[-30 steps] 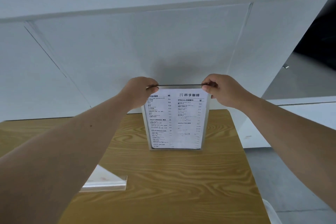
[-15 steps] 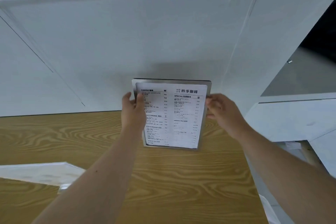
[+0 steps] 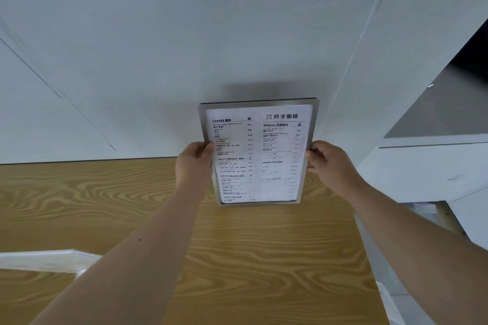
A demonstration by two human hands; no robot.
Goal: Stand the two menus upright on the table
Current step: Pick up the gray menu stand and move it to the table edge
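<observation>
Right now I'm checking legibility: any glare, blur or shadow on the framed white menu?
Head view: the silver-framed white menu reads sharp at its headings, washed out and blurry lower right; it casts a soft shadow on the grey wall; the wide lens bends the wall's lines.

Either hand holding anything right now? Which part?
Both hold the framed menu: left hand on its left edge, right hand on its right edge, about mid-height.

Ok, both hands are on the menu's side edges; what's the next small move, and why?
Probably ease both hands off. The menu looks upright, bottom edge on the wooden table, with the left hand and right hand only steadying it. Release gently; whether it stands alone isn't visible.
</observation>
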